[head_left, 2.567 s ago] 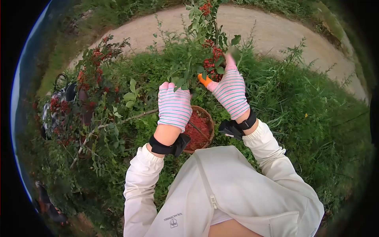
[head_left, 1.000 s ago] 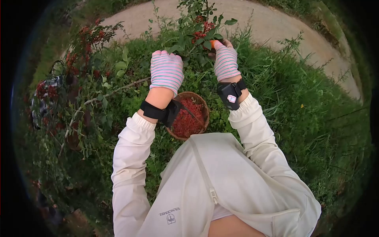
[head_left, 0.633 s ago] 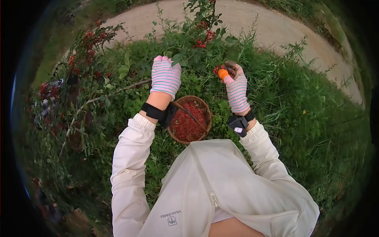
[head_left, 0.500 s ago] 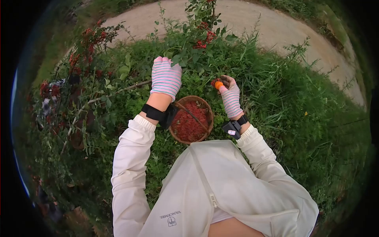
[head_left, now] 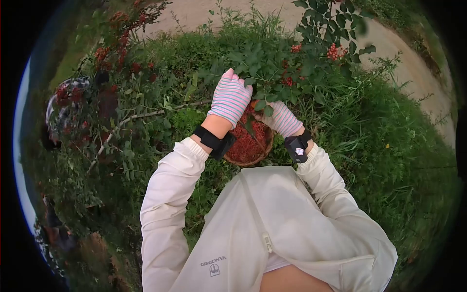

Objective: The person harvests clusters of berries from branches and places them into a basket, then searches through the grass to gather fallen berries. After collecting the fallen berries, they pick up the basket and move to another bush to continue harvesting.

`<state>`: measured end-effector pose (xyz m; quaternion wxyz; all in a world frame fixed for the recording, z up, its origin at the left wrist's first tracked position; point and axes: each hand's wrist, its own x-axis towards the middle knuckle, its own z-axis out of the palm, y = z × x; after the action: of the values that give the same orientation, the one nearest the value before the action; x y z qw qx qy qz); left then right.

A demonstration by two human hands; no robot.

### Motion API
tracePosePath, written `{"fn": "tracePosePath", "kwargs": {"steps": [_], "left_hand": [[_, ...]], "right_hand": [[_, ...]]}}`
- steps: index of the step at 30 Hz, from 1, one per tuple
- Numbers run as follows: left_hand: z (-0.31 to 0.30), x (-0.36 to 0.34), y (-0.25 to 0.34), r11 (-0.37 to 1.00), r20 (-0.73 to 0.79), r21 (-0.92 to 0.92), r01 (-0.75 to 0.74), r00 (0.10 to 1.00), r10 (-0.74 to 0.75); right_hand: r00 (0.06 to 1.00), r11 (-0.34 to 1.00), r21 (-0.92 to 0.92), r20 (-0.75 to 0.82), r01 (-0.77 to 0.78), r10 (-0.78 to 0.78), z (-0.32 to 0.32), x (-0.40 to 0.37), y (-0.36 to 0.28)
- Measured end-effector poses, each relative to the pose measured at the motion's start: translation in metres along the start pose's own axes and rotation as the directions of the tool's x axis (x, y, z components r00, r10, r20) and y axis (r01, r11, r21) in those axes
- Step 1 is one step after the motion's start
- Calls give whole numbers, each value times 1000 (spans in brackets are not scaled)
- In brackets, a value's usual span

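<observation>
My left hand [head_left: 230,97], in a striped pink glove, is closed round a leafy branch [head_left: 187,103] above the basket. To its right my right hand [head_left: 278,118], in a matching glove, is turned inward at the upper edge of the basket, its fingertips partly hidden by leaves; a bit of orange shows at them. Below both hands the round basket [head_left: 269,150] holds many small red berries [head_left: 245,143], and its handle crosses the opening. Red berry clusters [head_left: 288,81] hang among leaves just above my right hand.
More red berry clusters [head_left: 336,51] hang at the upper right. A pale path [head_left: 219,17] curves behind the grass. On the left, partly behind branches, is a person in a checked garment [head_left: 63,114]. Dense weeds [head_left: 369,141] grow on the right.
My right hand has moved left towards my left hand, over the basket's edge. My left hand has shifted right with the branch, and the leafy berry stems now stand farther right.
</observation>
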<state>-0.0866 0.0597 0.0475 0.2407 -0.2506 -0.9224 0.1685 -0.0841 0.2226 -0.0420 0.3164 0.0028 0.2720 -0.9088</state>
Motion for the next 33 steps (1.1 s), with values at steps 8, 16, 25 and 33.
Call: {"fn": "tracePosePath", "kwargs": {"steps": [8,16,25,33], "left_hand": [[7,-35,27,991,51,-74,-107,993,111],[13,-96,92,-66,700,-696,715,655,-284],[21,-132,44,202,506,-652,731,617,-603],[-7,-289,45,639,758,552,536,-3,-652]], "right_hand": [[979,979,-144,120,-147,164,-48,1,7],[976,-243,-946,200,214,84,-12,-20,-16],[978,796,-598,204,92,40,-36,0,-24],[929,932,3,-80,-362,361,-34,22,-18]]}}
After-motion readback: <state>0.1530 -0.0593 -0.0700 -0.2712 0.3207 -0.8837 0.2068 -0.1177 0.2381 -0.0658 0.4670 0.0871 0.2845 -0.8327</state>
